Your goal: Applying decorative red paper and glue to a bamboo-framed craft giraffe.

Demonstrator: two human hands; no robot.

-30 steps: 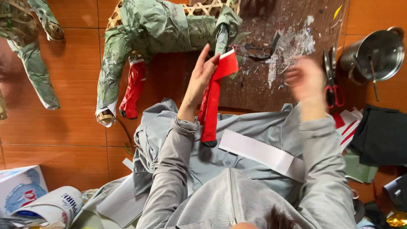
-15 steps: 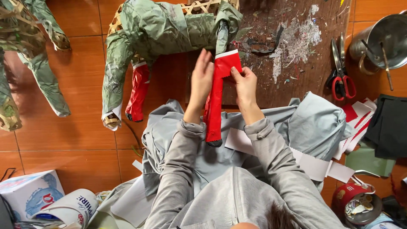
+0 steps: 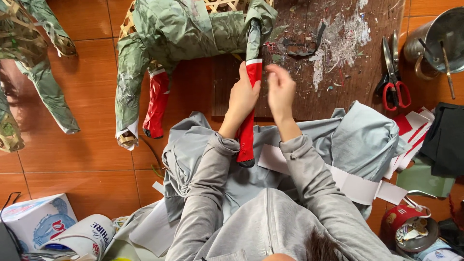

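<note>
Fingers of the left hand (image 3: pixel 242 99) wrapped the red leg (image 3: pixel 250 113), steadying it against the lap just below the green figure (image 3: pixel 188 29). Beside that leg, the right hand (image 3: pixel 281 89) hovered loosely curled, holding nothing visible.

Open tiled floor (image 3: pixel 96 159) left of the left hand (image 3: pixel 243 99) gives free passage, bounded by the green paper figure (image 3: pixel 179 34) above; right of the right hand (image 3: pixel 281 92), scissors (image 3: pixel 395 72) and a metal pot (image 3: pixel 435 38) (both on the far side) crowd the wooden board (image 3: pixel 338 82).
</note>
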